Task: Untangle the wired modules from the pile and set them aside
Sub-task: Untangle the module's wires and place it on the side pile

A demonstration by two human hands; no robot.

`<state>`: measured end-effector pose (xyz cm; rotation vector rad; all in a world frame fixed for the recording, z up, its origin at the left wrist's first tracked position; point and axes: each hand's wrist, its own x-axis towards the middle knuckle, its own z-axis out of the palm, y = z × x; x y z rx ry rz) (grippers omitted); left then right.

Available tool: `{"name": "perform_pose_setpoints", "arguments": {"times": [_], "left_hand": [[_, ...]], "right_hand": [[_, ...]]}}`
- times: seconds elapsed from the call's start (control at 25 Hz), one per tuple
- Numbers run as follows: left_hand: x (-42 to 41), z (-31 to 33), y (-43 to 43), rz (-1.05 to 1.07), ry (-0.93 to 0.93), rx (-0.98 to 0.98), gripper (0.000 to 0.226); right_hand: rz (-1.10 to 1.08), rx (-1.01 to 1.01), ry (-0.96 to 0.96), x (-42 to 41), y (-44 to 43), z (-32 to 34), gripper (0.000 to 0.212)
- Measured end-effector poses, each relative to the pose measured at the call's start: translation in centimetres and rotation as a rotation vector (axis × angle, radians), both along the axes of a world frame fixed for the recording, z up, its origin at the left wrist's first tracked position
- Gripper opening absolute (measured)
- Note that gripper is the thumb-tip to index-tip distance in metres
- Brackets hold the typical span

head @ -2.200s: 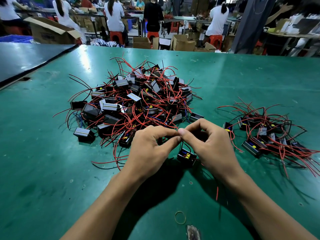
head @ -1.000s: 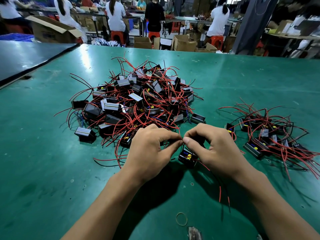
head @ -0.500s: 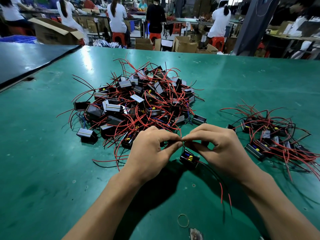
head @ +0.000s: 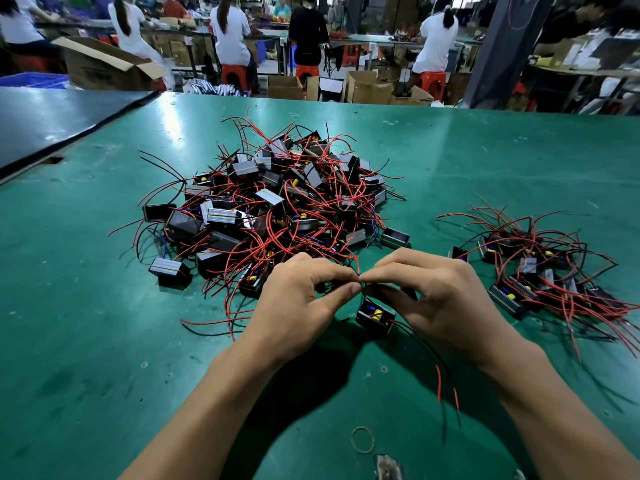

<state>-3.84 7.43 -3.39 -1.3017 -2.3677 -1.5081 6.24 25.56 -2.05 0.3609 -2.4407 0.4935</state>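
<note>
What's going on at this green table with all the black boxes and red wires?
A person is untangling wired modules. The left hand and right hand both pinch the wires of one module at the near edge of the big pile. A smaller group lies apart on the table to the right.

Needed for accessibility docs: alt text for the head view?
Left hand and right hand pinch the wires of a small black module over a green table. A big tangled pile of red-wired modules lies beyond; a smaller group lies right.
</note>
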Motion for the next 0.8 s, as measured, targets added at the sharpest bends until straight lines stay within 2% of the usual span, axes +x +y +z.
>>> {"name": "perform_pose_setpoints", "arguments": {"times": [0.24,0.36,0.52,0.68,0.8], "left_hand": [[0.1,0.0,-0.1,-0.022,-0.032,-0.005,0.009],[0.0,0.0,-0.3,-0.032,-0.036,0.008,0.009],[0.0,0.1,-0.3,0.004,0.034,0.041,0.009],[0.2,0.0,-0.2,0.031,0.062,0.059,0.008],[0.4,0.1,-0.1,0.04,0.063,0.061,0.012]], "right_hand": [[-0.003,0.054,0.061,0.0,0.0,-0.2,0.015],[-0.01,-0.008,0.036,-0.2,0.0,-0.4,0.015],[-0.058,-0.27,-0.067,-0.5,-0.8,-0.6,0.005],[-0.091,-0.647,-0.258,-0.6,-1.6,-0.9,0.015],[-0.111,-0.759,-0.306,-0.6,-1.7,-0.7,0.012]]}}
